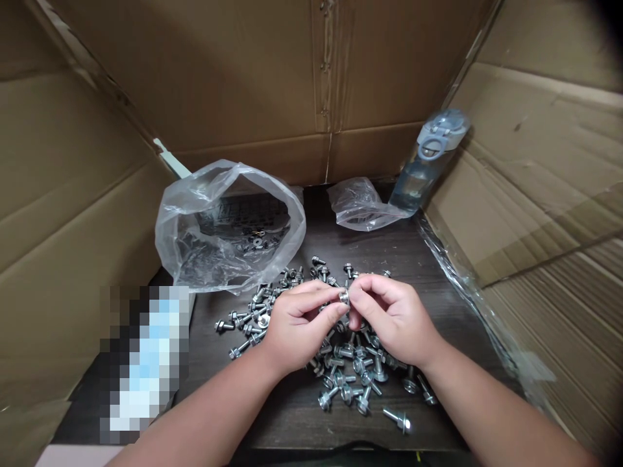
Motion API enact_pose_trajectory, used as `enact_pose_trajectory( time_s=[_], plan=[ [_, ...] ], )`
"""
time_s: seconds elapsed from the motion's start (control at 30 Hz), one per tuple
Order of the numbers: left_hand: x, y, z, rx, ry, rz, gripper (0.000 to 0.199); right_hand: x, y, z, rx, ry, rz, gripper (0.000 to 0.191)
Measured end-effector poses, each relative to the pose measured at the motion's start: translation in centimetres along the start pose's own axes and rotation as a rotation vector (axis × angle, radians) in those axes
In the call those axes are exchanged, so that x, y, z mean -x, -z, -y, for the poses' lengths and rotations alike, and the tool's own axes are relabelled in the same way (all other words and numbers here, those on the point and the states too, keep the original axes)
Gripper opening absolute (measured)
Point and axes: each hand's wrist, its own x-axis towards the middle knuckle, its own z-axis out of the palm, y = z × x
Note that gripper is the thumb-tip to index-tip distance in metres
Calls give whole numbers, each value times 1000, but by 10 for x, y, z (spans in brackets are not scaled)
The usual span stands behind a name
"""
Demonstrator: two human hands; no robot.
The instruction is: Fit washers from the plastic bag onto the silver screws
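Note:
My left hand [302, 322] and my right hand [393, 316] meet over a pile of metal bolts [335, 379] on the dark table. Between their fingertips is a small shiny metal piece [344, 297], which looks like a bolt or nut. The thumb and forefinger of my left hand pinch it from the left. From the right, the closed fingers of my right hand touch it; its far end is hidden there. Flanged bolts lie around and beneath both hands, and one bolt [398, 420] rests apart near the front edge.
An open clear plastic bag [180, 259] with small dark parts and washers stands at the back left. A smaller plastic bag [360, 204] and a water bottle [423, 172] are at the back right. Cardboard walls [233, 78] enclose the table [311, 431].

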Motion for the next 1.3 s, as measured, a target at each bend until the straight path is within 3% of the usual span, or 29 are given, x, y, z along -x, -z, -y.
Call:
enact_pose_trajectory(
  time_s=[0.37,0.47,0.53,0.63,0.8,0.9,0.97,1.07,1.17,1.3],
  plan=[
    [1,1,-1,-170,-258,49,18,-1,0,-1,80,-77,2,42],
    [1,2,-1,-150,-214,51,14,-2,2,-2,-24,-89,19,38],
    [0,2,-1,-130,-125,30,10,-1,5,-3,-176,-91,55,27],
    [-1,3,-2,-93,-19,29,12,0,7,-3,-305,-78,80,25],
    [-1,4,-2,-66,-98,69,12,1,6,1,-114,-42,66,18],
    [-2,4,-1,-97,-169,66,13,0,6,2,51,-54,82,37],
    [-2,4,0,-126,-171,42,13,-1,8,1,31,-73,67,40],
    [-2,4,1,-158,-119,9,10,-1,10,-2,-141,-75,60,23],
    [-2,4,0,-119,-84,28,10,0,10,-2,-245,-58,71,22],
    [-2,3,-2,-75,-73,68,13,1,8,1,-128,-24,68,16]
  ],
)
